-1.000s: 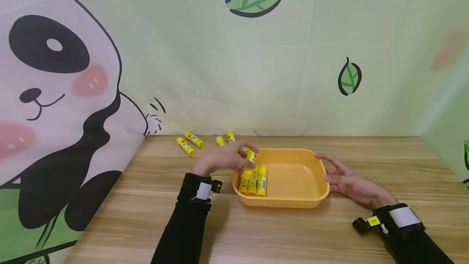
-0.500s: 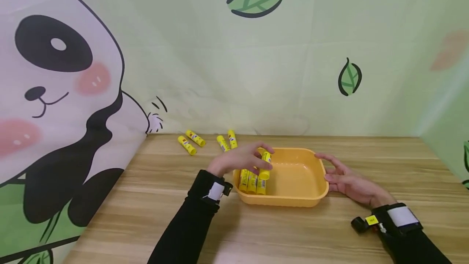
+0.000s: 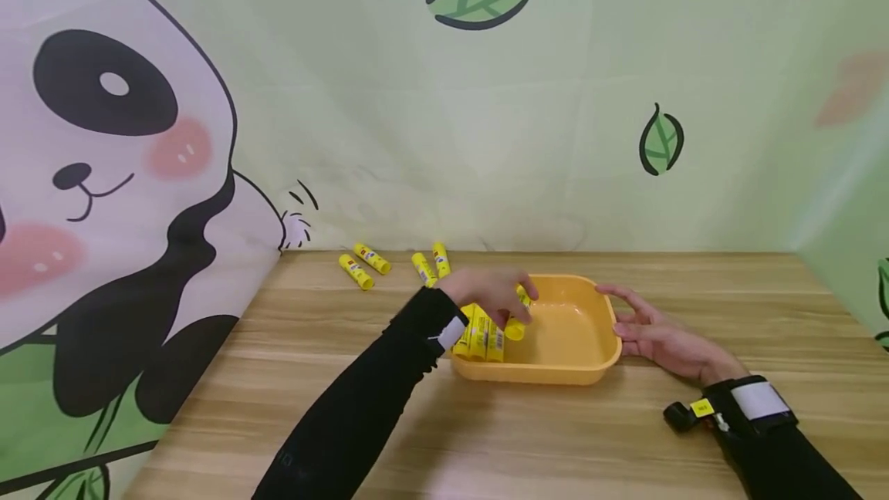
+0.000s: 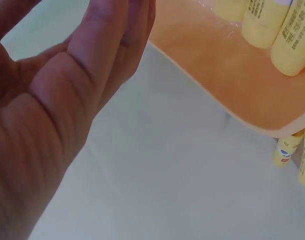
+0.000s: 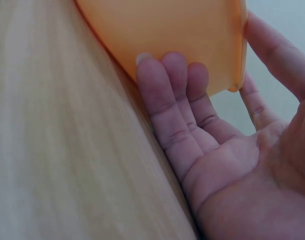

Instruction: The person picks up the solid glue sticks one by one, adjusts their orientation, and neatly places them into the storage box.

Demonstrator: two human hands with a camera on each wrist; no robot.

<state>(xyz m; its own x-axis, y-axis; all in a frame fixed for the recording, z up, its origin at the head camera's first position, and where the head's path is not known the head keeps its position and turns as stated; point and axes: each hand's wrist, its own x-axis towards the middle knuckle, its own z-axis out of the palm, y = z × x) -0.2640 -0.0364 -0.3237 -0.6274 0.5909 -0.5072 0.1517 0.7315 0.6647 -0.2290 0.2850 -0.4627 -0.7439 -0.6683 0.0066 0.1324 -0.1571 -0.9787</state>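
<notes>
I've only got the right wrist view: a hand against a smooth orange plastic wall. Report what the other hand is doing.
Observer: The left hand holds a yellow cylindrical tube in or just above the rectangular orange plastic tray; I can't tell whether it touches the tray's floor.
Operator: Tell me what lies inside that tray.
Observer: Three matching yellow tubes, side by side at its left end in the head view.
Operator: Now check for any outside it.
Observer: Four more yellow tubes lie in two pairs on the light wood-grain table, near the pale green backdrop.
</notes>
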